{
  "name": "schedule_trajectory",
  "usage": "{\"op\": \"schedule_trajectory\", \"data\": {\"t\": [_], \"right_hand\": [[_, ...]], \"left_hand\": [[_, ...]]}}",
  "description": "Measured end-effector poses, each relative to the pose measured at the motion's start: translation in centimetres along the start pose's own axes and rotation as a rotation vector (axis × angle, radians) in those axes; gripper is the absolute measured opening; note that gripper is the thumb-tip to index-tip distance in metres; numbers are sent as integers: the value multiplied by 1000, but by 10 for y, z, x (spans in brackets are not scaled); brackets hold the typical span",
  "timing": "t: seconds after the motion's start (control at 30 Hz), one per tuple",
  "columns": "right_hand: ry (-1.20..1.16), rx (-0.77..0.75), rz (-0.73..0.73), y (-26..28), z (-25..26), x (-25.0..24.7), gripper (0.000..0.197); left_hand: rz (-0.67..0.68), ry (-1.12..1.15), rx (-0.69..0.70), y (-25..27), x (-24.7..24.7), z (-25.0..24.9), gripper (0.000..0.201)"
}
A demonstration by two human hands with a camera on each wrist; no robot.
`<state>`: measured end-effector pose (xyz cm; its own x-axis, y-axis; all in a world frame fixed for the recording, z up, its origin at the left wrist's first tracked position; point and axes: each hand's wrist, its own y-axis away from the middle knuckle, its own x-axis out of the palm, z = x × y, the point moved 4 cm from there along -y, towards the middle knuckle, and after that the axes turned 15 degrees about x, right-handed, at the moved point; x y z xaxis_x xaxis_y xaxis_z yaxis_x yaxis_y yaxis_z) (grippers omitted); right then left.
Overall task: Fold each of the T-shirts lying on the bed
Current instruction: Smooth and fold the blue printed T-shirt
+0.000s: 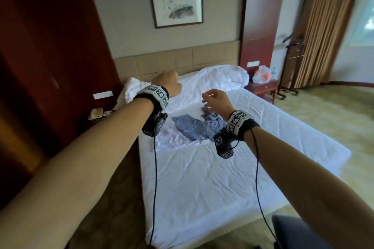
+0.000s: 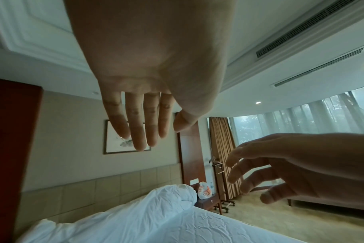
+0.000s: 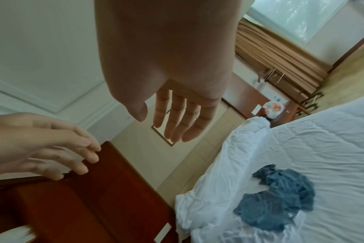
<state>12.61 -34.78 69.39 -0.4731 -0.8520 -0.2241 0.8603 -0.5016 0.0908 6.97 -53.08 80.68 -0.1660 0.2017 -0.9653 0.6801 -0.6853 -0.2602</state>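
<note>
The bed (image 1: 212,178) fills the middle of the head view, running lengthwise away from the person toward a padded headboard (image 1: 176,60), its white sheet wrinkled. A bunched white duvet (image 1: 222,77) lies heaped at the head end. On the near side of that heap, in the middle-left part of the mattress, a crumpled blue T-shirt (image 1: 194,127) lies in a loose mound; its long axis runs roughly across the bed, slanting from the left edge up toward the far right, and neither neck nor hem can be told apart. It rests partly on a flattened white garment (image 1: 178,141) spread beneath it, hard to separate from the sheet. Both forearms reach forward above the bed, each with a marker-covered wrist band and a trailing cable. The left hand (image 1: 168,84) hangs in the air over the bed's far left side, released, fingers straight and together, holding nothing. The right hand (image 1: 217,100) hovers above the blue T-shirt, apart from it, fingers spread and loosely bent, also holding nothing.
</note>
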Motion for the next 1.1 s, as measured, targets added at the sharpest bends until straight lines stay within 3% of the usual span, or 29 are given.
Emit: {"op": "schedule_trajectory", "data": {"t": [0.23,0.5,0.8,0.97,1.1], "right_hand": [[102,88,-29,-169,-71,-83,27],[365,205,26,-342,-145,-84,18],[629,308,51,-484,-253,-71,34],[747,377,151,-540,-317,-71,39],[765,416,216,-579,-357,-80,47]], "left_hand": [[60,-6,35,-160,109,-29,20],[171,-27,18,-288,219,13,17],[285,6,1,-384,363,76,14],[483,-61,41,-408,449,78,27],[530,-64,11,-429,493,75,27]]}}
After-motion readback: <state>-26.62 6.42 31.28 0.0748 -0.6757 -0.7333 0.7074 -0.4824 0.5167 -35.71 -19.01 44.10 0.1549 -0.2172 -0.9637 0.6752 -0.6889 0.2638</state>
